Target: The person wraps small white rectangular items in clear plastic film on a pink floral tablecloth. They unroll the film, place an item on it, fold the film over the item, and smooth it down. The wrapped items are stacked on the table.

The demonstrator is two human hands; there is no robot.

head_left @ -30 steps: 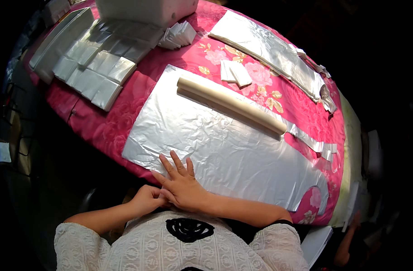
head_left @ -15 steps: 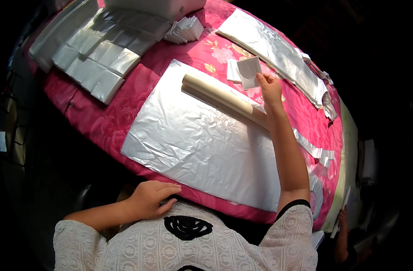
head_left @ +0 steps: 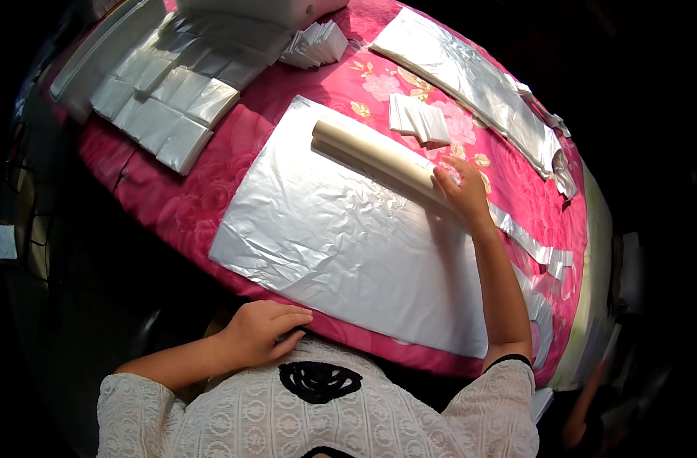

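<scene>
My right hand (head_left: 464, 187) is at the right end of a cream-coloured tube (head_left: 375, 156), its fingers apart and holding nothing. Whether the fingertips touch the tube, I cannot tell. Beneath the tube spreads a stack of silvery plastic sheets (head_left: 325, 237), wrinkled on top. Just beyond the hand, a few folded white squares (head_left: 419, 120) lie fanned out on the pink flowered cloth (head_left: 165, 206). My left hand (head_left: 266, 332) rests at the near edge of the table against my white top, fingers loosely stretched and nothing in them.
Rows of folded plastic packs (head_left: 161, 114) lie at the far left, beside a white bin (head_left: 257, 11). A fanned pile of white squares (head_left: 315, 44) is near it. Another silvery sheet stack (head_left: 463, 84) lies far right. Cut strips (head_left: 527, 243) trail along the right. Another person's arm (head_left: 585, 404) shows lower right.
My right hand has let go of a white square, now lying with the other squares, and has moved back toward me to the tube's end. My left hand stays put.
</scene>
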